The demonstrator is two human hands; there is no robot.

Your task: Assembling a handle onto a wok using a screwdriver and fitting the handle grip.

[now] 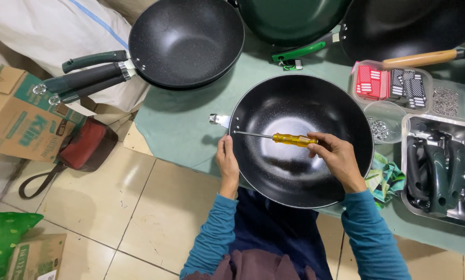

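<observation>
A black non-stick wok pan (294, 171) without a handle lies on the green table edge in front of me. Its metal handle bracket (218, 120) sticks out to the left. My left hand (227, 163) grips the pan's left rim just below the bracket. My right hand (336, 155) holds a screwdriver (289, 138) by its yellow handle, inside the pan. The thin shaft points left, its tip at the rim beside the bracket's rivets.
Stacked pans with dark green handles (185, 41) sit at the back left. More pans (398, 26) stand at the back right. A steel tray of loose handles (440, 173), a bowl of washers (385, 122) and small plastic boxes (393, 85) lie to the right. Cardboard box (19, 119) on the floor.
</observation>
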